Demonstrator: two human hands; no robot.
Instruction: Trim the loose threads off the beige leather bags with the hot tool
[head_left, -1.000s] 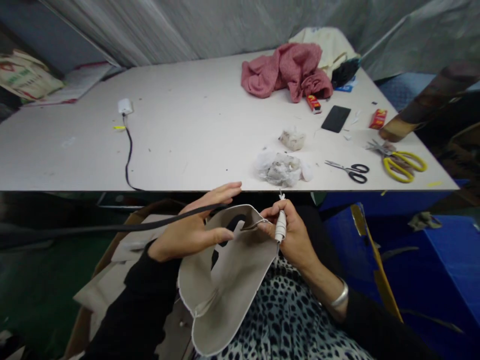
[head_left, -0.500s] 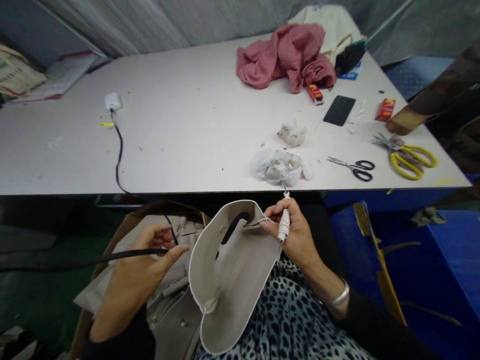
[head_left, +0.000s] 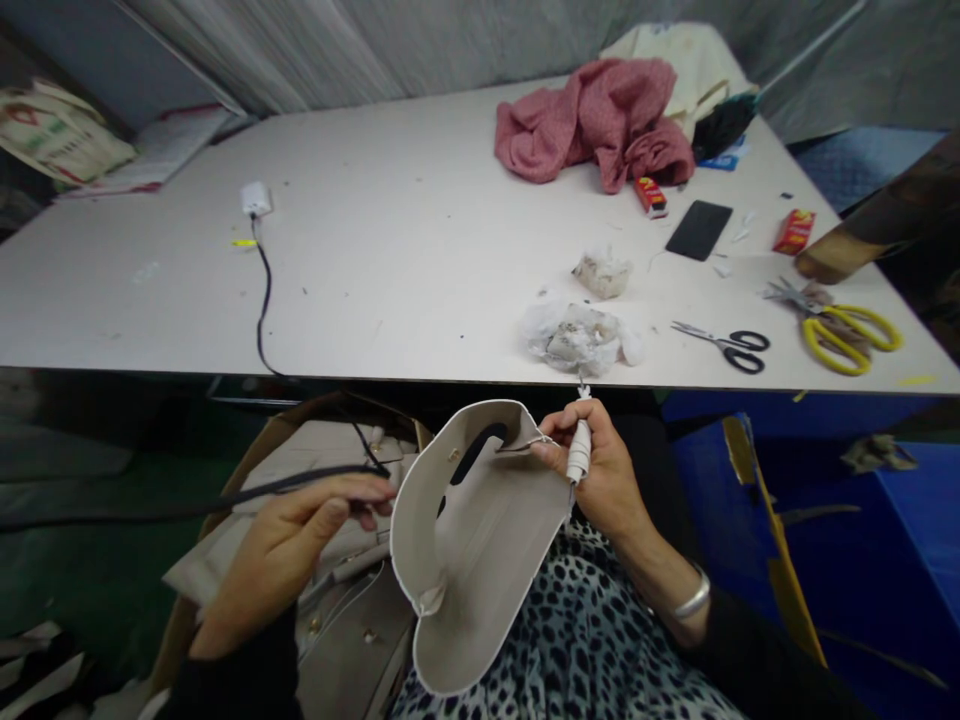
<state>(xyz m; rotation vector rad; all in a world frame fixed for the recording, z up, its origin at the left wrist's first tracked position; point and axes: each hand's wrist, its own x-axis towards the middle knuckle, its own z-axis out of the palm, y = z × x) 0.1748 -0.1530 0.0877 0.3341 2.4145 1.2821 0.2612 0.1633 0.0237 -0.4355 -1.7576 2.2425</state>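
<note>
My right hand (head_left: pixel 600 455) is closed around an awl-like tool with a white-wrapped handle (head_left: pixel 579 452), a thin metal end showing at each side. Its thumb and fingers also pinch the upper right corner of a beige bag piece (head_left: pixel 499 555), which lies open on my lap with its inside facing up. A black strip (head_left: pixel 474 455) shows inside the bag. My left hand (head_left: pixel 319 530) is at the bag's left rim, fingers loosely stretched and thumb apart; whether they touch the rim I cannot tell. A long black band (head_left: pixel 225 503) passes just behind that hand.
On the table stand wax-like lumps in plastic (head_left: pixel 577 335), black-handled scissors (head_left: pixel 724 345), yellow-handled scissors (head_left: pixel 847 330), a dark phone-like slab (head_left: pixel 699 230) and pink cloth (head_left: pixel 585 120). A carton of beige pieces (head_left: pixel 292 460) is at left, a blue bin (head_left: pixel 900 520) at right.
My left hand has let the black band slip from between thumb and finger and come closer to the bag's rim. My right hand keeps its hold. The view has shifted slightly.
</note>
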